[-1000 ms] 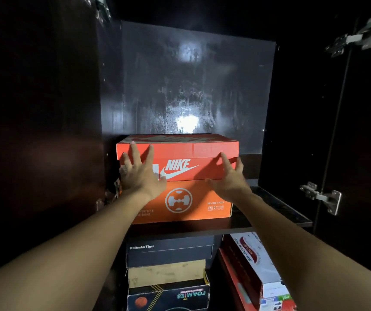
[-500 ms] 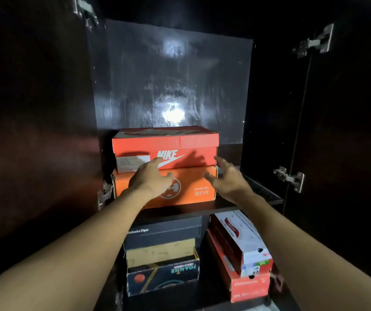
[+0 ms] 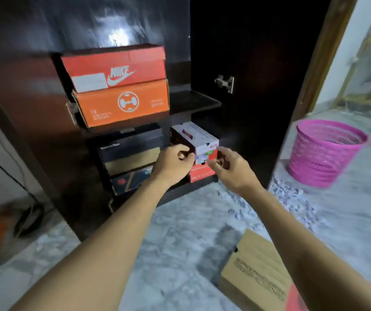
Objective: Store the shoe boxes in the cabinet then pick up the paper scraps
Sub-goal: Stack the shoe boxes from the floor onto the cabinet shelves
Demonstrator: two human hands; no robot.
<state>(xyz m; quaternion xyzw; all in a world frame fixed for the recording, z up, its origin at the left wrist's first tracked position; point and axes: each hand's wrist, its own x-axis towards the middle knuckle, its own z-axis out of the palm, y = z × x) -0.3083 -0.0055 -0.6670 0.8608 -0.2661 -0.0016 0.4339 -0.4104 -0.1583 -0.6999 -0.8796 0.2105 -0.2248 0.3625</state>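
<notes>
Here: Nike box [image 3: 121,63] end-on, long axis into cabinet [image 3: 34,104]; left hand [image 3: 173,163], right hand [image 3: 230,170] loosely curled, empty.

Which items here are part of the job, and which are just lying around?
Job: cabinet; shelved shoe boxes; tan box on the floor; paper scraps.
Lying about: pink basket (perhaps for scraps); black cable.

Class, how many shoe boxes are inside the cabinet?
7: Nike box on orange box, upper shelf; black box, tan box and dark box stacked lower left; white box on red box lower right. Some may be hidden.
</notes>
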